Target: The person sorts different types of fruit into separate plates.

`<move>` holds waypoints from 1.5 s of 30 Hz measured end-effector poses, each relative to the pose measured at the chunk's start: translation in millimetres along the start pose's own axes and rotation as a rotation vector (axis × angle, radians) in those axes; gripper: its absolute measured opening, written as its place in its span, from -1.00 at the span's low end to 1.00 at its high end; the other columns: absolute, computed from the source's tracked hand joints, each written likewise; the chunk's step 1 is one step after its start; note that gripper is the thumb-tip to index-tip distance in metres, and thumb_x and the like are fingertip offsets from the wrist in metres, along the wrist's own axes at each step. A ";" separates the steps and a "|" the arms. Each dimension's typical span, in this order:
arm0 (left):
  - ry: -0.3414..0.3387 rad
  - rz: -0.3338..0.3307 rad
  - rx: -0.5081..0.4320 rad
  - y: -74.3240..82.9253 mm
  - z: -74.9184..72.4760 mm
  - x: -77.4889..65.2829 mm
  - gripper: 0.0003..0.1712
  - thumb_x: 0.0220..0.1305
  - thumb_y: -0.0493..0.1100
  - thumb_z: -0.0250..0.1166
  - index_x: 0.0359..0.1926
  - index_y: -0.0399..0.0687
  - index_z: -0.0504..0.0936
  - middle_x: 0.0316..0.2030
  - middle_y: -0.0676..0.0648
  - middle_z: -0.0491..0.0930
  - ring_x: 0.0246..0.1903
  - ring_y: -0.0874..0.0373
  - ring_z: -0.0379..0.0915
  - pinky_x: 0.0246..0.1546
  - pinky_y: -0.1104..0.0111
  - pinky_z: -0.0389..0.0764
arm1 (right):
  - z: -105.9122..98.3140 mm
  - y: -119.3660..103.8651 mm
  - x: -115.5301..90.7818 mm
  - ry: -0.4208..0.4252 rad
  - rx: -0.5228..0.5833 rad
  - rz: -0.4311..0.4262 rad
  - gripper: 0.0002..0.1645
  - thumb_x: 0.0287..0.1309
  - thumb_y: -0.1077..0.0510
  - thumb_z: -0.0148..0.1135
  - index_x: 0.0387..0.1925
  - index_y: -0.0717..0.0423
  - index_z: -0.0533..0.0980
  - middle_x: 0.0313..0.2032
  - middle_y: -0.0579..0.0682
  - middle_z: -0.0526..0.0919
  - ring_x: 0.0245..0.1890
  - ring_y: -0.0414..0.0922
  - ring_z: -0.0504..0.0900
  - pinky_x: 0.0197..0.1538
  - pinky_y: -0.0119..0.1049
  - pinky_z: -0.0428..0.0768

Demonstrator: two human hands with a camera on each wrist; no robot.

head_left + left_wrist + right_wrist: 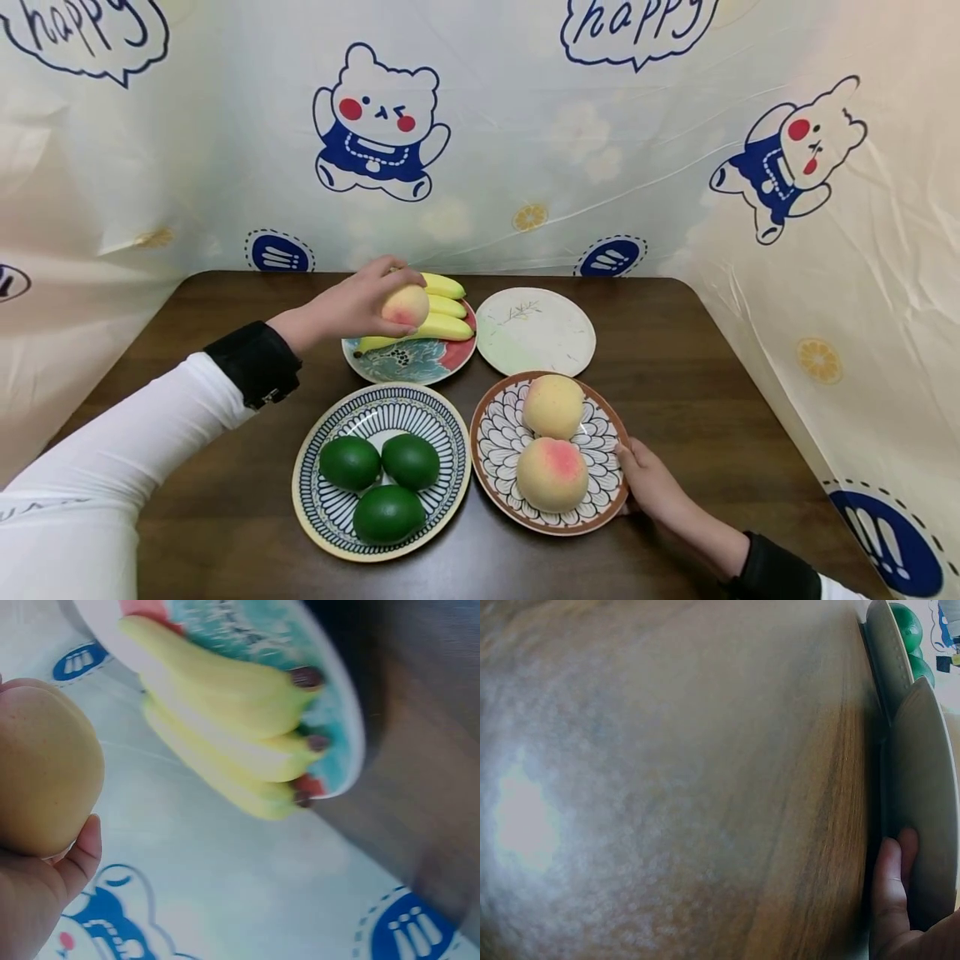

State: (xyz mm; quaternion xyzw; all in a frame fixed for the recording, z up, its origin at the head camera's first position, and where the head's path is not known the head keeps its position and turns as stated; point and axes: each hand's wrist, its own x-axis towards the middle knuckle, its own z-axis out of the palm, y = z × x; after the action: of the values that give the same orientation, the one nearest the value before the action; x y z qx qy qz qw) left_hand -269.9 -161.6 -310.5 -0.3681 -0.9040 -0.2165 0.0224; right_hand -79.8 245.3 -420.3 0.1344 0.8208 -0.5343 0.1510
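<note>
My left hand [367, 300] holds a peach [406, 307] above the banana plate; the left wrist view shows the same peach [46, 769] at its left edge. Three yellow bananas [446, 327] lie on that red and teal plate [420, 367]. With its fingers at the right rim, my right hand [652, 483] grips the brown-rimmed plate [498, 500], which carries two peaches [552, 475]. In the right wrist view, fingers [889, 885] reach under the plate's side [922, 787]. Part of the right hand is hidden beneath the plate.
A blue-patterned plate [315, 525] with three green avocado-like fruits [388, 515] stands front left. Behind the peach plate lies a pale plate [540, 333] with a leaf print. The plates stand close together on a dark wooden table [675, 350], with a printed cloth [510, 125] behind.
</note>
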 end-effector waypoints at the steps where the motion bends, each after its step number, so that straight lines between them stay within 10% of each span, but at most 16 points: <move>1: 0.007 0.015 -0.001 3.3 -1.6 1.4 -0.30 0.10 -0.08 0.57 0.26 -0.07 0.53 0.18 -0.27 0.38 0.11 -0.16 0.35 0.06 -0.02 0.56 | 0.1 0.5 -0.4 -0.004 0.007 0.001 -0.52 0.63 0.15 -0.27 0.32 0.45 0.22 -0.46 0.02 0.65 -0.53 -0.15 0.66 -0.47 -0.22 0.65; 23: 0.112 0.191 0.009 79.3 -40.4 26.5 -0.30 0.10 0.02 0.57 0.24 0.02 0.54 0.20 -0.20 0.38 0.11 -0.09 0.39 0.04 0.07 0.60 | 0.5 2.3 -3.0 -0.011 0.033 -0.023 -0.52 0.63 0.14 -0.28 0.31 0.44 0.22 -0.46 0.02 0.66 -0.54 -0.13 0.66 -0.48 -0.20 0.66; 32: 0.125 0.365 0.001 111.2 -21.8 32.7 -0.29 0.05 0.00 0.60 0.20 -0.06 0.56 0.19 -0.24 0.42 0.09 -0.11 0.46 0.08 0.06 0.61 | -0.6 3.2 -3.9 -0.029 0.041 -0.027 -0.51 0.63 0.14 -0.30 0.32 0.45 0.19 -0.41 0.03 0.67 -0.50 -0.13 0.69 -0.45 -0.18 0.69; 45: -0.023 0.573 0.052 158.9 12.6 29.0 -0.30 0.12 0.11 0.54 0.23 0.03 0.53 0.23 -0.22 0.42 0.19 -0.06 0.44 0.17 0.17 0.57 | 1.3 2.5 -5.2 -0.010 0.041 -0.030 -0.52 0.63 0.15 -0.28 0.31 0.45 0.22 -0.43 0.03 0.67 -0.53 -0.13 0.68 -0.46 -0.18 0.69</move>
State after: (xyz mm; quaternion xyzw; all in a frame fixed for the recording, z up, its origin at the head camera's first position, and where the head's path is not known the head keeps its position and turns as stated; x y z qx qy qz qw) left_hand -182.2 -36.4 -256.5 -0.6104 -0.7684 -0.1738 0.0821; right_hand -73.9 244.8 -420.8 0.1223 0.8108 -0.5540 0.1444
